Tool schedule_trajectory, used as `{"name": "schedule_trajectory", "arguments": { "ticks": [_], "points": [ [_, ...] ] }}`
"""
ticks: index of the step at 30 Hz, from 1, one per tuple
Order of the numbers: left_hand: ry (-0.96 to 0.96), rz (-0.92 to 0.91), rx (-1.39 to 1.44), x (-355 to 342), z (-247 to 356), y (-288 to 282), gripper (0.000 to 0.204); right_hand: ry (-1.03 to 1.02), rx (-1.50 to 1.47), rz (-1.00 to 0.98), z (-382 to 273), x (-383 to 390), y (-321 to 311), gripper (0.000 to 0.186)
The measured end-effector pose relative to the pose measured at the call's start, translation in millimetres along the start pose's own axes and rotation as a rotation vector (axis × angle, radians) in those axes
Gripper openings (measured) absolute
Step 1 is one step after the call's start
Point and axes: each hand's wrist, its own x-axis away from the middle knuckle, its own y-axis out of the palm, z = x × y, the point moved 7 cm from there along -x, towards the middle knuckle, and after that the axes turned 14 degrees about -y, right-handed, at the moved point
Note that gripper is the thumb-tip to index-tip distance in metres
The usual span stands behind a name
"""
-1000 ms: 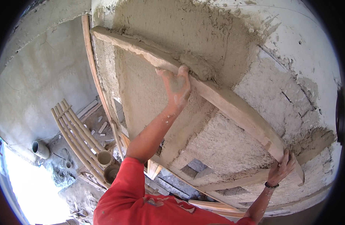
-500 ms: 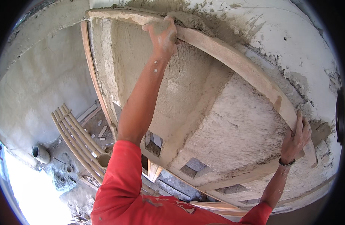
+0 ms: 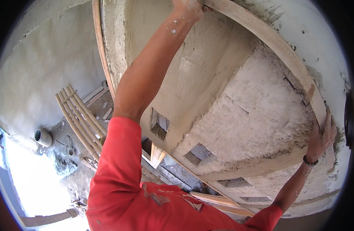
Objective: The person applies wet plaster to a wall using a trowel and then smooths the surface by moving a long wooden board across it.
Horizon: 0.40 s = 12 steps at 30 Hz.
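Overhead: a long wooden straightedge (image 3: 277, 50) pressed flat against a freshly plastered wall (image 3: 208, 77), running from the top middle of the view down toward the right. Left hand (image 3: 188, 7), arm raised full length, grips the straightedge at its upper end, fingers closed over the edge; mortar specks on the forearm. Right hand (image 3: 320, 135), with a dark wristband, rests mostly open with fingers spread flat along the lower end of the straightedge, pressing it to the wall rather than clasping it. Plaster: smoother to the left of the straightedge, coarse and crumbly in the patch (image 3: 258, 115) beneath it; several small rectangular openings (image 3: 159, 124) left in the wall. Below: a bundle of bamboo poles (image 3: 78, 115) leaning on the floor, a grey pipe end (image 3: 42, 136), loose timber offcuts (image 3: 219, 200). Risks, as judged: the right hand's flat hold may slip, letting the lower end swing off and gouge the wet surface; uneven pressure between the two ends could drag the crumbly patch loose; dislodged mortar would fall toward the person's face.
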Motion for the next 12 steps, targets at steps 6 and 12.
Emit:
{"name": "schedule_trajectory", "arguments": {
  "ticks": [6,12],
  "points": [
    [0.006,-0.102,0.049,67.6,-31.1,-35.9,0.016,-0.212,-0.077,-0.128,-3.8,50.0,-23.6,0.074],
    [-0.136,0.015,0.108,124.0,-78.4,-102.1,0.033,-0.113,-0.435,-0.710,-49.8,101.0,-30.9,0.089]
  ]
}}
